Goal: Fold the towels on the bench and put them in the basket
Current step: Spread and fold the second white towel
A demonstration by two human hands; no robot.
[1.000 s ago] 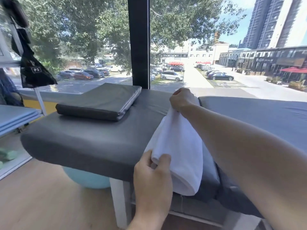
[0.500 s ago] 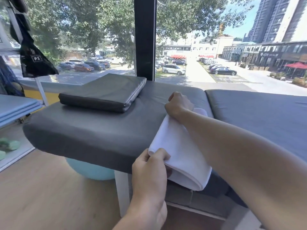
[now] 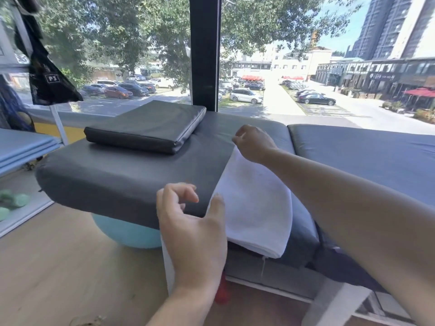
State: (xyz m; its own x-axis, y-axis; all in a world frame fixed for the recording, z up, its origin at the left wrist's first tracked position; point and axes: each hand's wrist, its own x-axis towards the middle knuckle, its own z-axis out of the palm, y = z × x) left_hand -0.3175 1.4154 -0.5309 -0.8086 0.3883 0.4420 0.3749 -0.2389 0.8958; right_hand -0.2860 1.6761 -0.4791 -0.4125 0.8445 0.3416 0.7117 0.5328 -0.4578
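A white towel (image 3: 253, 203), folded into a long strip, lies on the grey padded bench (image 3: 122, 175) and droops over its near edge. My left hand (image 3: 193, 229) hovers just left of the towel's near end, fingers apart and holding nothing, thumb close to the cloth's edge. My right hand (image 3: 254, 142) is above the towel's far end, fingers loosely curled and empty. No basket is in view.
A dark grey flat cushion (image 3: 150, 128) lies on the bench's far left part. A light blue ball (image 3: 127, 234) sits under the bench. A red object (image 3: 221, 295) shows on the wooden floor below my left wrist. A black bag (image 3: 49, 81) hangs at the left.
Both hands have let go of the towel, which now lies flat on the bench. My left hand drew back to the left and opened; my right hand lifted off the far end.
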